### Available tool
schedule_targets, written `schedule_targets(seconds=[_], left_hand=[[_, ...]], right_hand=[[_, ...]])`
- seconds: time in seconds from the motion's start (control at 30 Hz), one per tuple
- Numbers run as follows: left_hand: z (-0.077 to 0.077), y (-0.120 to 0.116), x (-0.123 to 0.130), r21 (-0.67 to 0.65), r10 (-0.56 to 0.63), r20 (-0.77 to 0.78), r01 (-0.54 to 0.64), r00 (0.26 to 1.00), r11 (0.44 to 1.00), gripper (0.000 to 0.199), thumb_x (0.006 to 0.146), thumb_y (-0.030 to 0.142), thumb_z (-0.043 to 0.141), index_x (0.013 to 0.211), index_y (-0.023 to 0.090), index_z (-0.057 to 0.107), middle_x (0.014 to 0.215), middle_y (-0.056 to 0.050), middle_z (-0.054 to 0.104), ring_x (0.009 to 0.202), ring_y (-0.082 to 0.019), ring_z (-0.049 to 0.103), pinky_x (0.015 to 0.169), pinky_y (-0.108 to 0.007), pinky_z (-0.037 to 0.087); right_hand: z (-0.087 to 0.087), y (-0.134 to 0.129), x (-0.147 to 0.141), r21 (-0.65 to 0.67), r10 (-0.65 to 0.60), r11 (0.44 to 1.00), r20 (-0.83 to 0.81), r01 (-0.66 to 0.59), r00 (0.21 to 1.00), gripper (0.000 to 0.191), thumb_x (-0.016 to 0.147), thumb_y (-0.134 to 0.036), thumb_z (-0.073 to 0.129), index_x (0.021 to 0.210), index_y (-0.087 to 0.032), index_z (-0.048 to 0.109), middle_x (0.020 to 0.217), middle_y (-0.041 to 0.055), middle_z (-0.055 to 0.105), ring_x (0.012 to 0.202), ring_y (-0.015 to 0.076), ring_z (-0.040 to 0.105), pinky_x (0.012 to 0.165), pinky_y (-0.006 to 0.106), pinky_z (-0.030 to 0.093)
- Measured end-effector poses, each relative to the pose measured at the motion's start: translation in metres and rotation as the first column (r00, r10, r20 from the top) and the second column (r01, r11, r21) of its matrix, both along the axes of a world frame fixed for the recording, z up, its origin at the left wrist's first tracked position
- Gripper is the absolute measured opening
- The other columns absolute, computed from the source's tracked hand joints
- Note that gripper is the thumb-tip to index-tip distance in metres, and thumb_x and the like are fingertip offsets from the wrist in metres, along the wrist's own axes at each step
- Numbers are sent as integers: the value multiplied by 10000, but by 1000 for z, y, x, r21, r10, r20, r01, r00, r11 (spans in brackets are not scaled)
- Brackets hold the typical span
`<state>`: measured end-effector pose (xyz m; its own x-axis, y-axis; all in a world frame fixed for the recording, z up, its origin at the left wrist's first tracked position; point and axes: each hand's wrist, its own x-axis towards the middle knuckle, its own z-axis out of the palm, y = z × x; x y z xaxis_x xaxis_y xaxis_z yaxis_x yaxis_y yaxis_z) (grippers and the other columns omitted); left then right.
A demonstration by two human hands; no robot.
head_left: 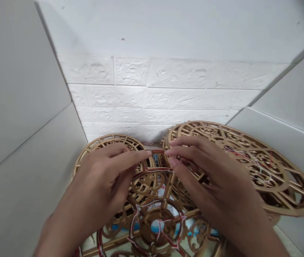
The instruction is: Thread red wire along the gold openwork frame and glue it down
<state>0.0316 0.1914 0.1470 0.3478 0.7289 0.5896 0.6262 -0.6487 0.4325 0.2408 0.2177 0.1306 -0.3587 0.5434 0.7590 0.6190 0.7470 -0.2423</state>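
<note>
A gold openwork frame (155, 216) with scrollwork and a round centre lies nearest me, red and white wires running along its rings and spokes. At its far rim, my left hand (102, 178) presses its index fingertip on a red wire (158, 151), its other fingers curled beneath. Just to the right, my right hand (210, 178) pinches the same rim and wire between thumb and fingers. A short stretch of rim and wire shows between the two hands. What lies under the palms is hidden.
Stacked gold round frames (283, 171) lean at the right, loose red and white wires on top. Another gold stack (87, 153) stands at the left. A white brick-patterned wall (152, 96) rises behind, with plain grey-white walls (23, 153) at both sides.
</note>
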Motion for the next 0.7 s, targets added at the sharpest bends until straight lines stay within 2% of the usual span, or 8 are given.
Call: schedule_targets(seconds=[0.2,0.47,0.7], left_hand=[[-1,1,2,35,-31,-25,32,999,999,337,904,47,487,1125,186,700,716,11,609,606,-108,534,516,-234,397],[-1,3,3,29,-37,-13,37,999,999,344,910,48,491,1142,183,708,782,-5,644,642,-98,565,542,-222,429],[2,3,3,51,-59,-7,59,998,997,322,906,46,497,1104,161,723,768,-23,681,619,-109,562,526,-235,429]], right_hand=[[0,-1,-2,-11,-16,1000,-29,15,999,196,910,-61,554,983,-242,579,926,40,655,839,164,669,680,298,529],[1,-2,-1,-30,-44,999,-61,43,997,188,897,-79,553,951,-250,612,925,30,674,823,176,684,659,301,534],[0,-5,-3,-11,-26,1000,-26,26,999,294,882,-8,527,1018,-252,617,979,47,660,877,180,680,681,310,544]])
